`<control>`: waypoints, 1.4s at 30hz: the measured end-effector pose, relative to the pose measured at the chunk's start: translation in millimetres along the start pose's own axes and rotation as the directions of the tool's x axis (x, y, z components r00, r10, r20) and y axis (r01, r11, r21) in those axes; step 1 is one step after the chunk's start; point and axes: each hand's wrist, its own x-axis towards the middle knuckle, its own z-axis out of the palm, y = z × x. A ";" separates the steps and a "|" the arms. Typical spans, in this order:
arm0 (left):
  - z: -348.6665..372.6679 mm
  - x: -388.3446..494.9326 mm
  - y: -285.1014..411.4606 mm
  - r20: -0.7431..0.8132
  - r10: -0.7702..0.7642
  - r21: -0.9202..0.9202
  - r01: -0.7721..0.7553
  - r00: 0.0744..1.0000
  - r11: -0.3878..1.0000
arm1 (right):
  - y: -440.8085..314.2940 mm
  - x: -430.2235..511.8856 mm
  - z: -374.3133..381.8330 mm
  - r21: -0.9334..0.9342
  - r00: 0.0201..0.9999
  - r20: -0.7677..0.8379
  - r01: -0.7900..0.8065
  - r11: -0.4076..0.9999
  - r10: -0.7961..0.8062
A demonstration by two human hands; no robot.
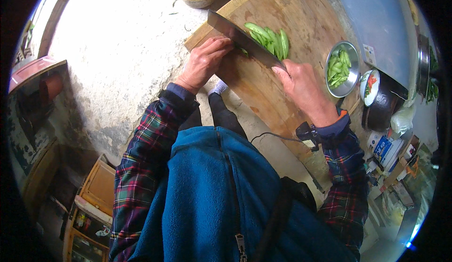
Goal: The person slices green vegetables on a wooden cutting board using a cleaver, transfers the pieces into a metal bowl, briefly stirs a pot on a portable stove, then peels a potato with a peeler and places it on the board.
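Observation:
My right hand (306, 88) grips the handle of a broad cleaver (243, 39), whose blade slants up and left across a wooden cutting board (257, 89). By the blade's near face, my left hand (208, 60) is bent with its fingers curled over the board's left edge area. Whatever lies under those fingers is mostly hidden; a small green piece (244, 51) shows beside them. Just beyond the cleaver rests a pile of sliced green vegetable (270, 39), perhaps cucumber. More green slices (339, 68) fill a metal bowl (343, 93) at the board's right.
A yellowish basin (197, 1) with scraps stands past the board's far left corner. To the right are a small white bowl (367, 98) with red and green bits, a dark pot (379, 115) and a large bluish container (374, 25). A black cable (275, 135) runs near my right wrist.

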 end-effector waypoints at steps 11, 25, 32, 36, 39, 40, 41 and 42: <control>2.7 3.0 1.3 -0.002 0.006 -0.057 -0.006 1.000 0.998 | -5.7 13.9 35.0 0.104 0.989 -0.146 0.024 0.994 -0.009; -26.9 -1.4 24.7 -0.106 -0.325 -0.085 0.317 0.940 0.944 | 13.2 -25.6 43.8 0.359 0.985 -0.122 -0.068 0.931 0.119; -59.0 18.8 43.4 -0.223 -0.323 -0.029 0.325 0.920 0.945 | 24.5 -54.7 30.1 0.083 0.946 -0.322 0.006 0.996 0.021; -90.2 41.0 69.4 -0.172 -0.300 -0.028 0.300 0.938 0.954 | 29.0 -72.8 16.1 -0.203 0.870 -0.434 0.160 0.966 -0.235; -99.3 51.5 100.4 0.207 -0.298 -0.164 0.333 0.932 0.928 | 31.6 -74.5 14.4 -0.306 0.834 -0.440 0.209 0.929 -0.332; -95.7 55.3 109.6 0.351 -0.198 -0.211 0.283 0.915 0.936 | 32.8 -74.2 14.3 -0.342 0.824 -0.442 0.210 0.916 -0.354; -89.9 58.6 118.2 0.468 -0.074 -0.283 0.229 0.881 0.932 | 33.6 -74.1 14.8 -0.377 0.818 -0.437 0.211 0.902 -0.374; -80.9 61.9 126.0 0.545 0.024 -0.312 0.176 0.838 0.934 | 34.6 -73.5 15.0 -0.414 0.811 -0.432 0.210 0.886 -0.394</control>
